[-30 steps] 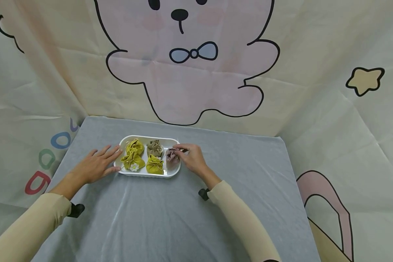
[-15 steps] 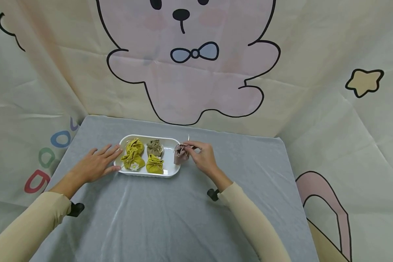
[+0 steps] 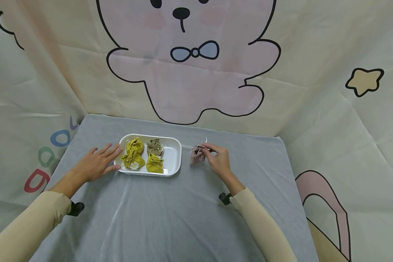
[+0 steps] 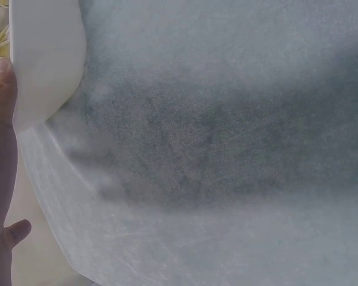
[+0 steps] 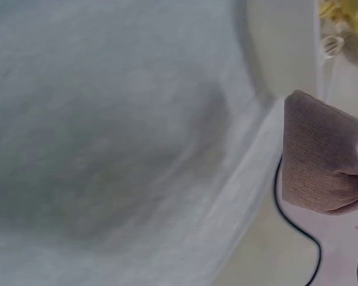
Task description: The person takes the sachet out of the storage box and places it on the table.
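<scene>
My right hand (image 3: 218,160) pinches the gathered neck of a small mauve drawstring pouch (image 3: 197,155), to the right of the white tray (image 3: 171,171). In the right wrist view the pouch (image 5: 325,158) hangs with its bottom toward the tray, and most of the hand is out of frame. My left hand (image 3: 96,164) rests at the tray's left rim with its fingers spread. Inside the tray, two yellow pouches (image 3: 133,160) sit at the left, one with a white flower. A third yellow pouch (image 3: 155,165) and an olive-brown pouch (image 3: 154,147) stand near the middle.
A grey-blue cloth (image 3: 170,214) covers the table. Behind it hangs a pale curtain (image 3: 196,91) with a printed bear, and printed fabric walls (image 3: 363,145) flank both sides. Black wrist mounts (image 3: 76,209) are on both sleeves.
My right hand has lifted the mauve pouch from the tray's right end and carried it right, past the rim and over the cloth. My left hand has stayed in place.
</scene>
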`<state>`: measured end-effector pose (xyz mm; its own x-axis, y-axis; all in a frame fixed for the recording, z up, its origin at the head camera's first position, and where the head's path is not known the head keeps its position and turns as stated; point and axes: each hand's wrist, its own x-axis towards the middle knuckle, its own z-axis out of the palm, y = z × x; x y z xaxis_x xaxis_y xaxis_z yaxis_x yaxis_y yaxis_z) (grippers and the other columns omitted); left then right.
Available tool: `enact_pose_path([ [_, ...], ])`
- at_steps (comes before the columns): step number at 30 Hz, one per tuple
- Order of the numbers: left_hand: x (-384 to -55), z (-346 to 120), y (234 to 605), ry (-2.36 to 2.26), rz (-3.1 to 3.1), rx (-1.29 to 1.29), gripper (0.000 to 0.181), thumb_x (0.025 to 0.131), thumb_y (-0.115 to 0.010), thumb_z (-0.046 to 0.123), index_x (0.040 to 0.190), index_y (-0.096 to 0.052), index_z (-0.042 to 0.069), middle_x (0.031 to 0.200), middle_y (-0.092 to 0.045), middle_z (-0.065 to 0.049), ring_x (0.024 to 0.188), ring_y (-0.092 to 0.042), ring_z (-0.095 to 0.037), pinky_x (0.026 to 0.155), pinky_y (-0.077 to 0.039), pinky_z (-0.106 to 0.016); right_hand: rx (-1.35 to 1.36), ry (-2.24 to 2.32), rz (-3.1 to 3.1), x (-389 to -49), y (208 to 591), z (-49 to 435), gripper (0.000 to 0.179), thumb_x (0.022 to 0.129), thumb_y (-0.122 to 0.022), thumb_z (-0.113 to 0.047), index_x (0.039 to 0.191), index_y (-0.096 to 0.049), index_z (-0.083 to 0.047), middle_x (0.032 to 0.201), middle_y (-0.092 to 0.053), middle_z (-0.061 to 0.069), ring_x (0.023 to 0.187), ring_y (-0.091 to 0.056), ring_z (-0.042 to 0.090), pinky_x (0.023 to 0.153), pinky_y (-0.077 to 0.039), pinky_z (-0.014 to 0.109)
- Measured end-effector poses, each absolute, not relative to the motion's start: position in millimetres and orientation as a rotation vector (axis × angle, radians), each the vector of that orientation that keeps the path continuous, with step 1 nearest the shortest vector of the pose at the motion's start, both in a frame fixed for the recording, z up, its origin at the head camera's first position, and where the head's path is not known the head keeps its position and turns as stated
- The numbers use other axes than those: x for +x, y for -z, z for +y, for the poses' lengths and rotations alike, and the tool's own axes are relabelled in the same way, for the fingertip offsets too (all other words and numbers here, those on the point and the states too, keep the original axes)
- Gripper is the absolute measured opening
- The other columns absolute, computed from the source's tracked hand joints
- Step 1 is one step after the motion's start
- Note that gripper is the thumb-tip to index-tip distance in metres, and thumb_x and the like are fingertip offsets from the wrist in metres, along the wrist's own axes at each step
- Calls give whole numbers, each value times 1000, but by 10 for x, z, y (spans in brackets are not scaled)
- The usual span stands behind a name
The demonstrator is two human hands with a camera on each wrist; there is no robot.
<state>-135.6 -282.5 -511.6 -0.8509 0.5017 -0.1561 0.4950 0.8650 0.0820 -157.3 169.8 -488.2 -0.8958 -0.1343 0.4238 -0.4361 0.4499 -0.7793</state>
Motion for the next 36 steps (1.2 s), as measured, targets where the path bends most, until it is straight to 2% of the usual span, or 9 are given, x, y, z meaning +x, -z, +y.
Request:
enact_pose_path([
  [3,-1357,-2837,5127,-78,2864,772,74,100,-52,53,155,-35,6,159,-31,-20,144,-28,-44,106,-28,-70,451,-1403,-2423,-1567,4957,1767,14,89,-73,-1,103,-77,0,96,-76,11,79,-69,21,71,-54,27],
  [13,-1341,-2838,5125,-102,2871,784,74,100,-51,54,155,-35,7,159,-31,-19,144,-29,-44,105,-29,-70,413,-1408,-2430,-1581,5138,1845,15,89,-73,0,103,-77,2,97,-76,14,80,-71,26,71,-56,43],
  [24,-1341,-2829,5135,-106,2878,795,73,100,-52,52,154,-36,7,159,-31,-19,144,-29,-43,105,-30,-70,319,-1314,-2495,-1590,5290,1914,18,91,-71,-3,108,-75,4,99,-75,15,82,-70,27,72,-56,42],
  [36,-1338,-2832,5147,-128,2892,793,72,99,-56,49,153,-37,6,159,-32,-19,143,-31,-43,104,-30,-70,293,-1266,-2548,-1611,5341,1963,24,94,-70,-7,117,-71,-2,107,-73,15,90,-70,28,77,-56,46],
])
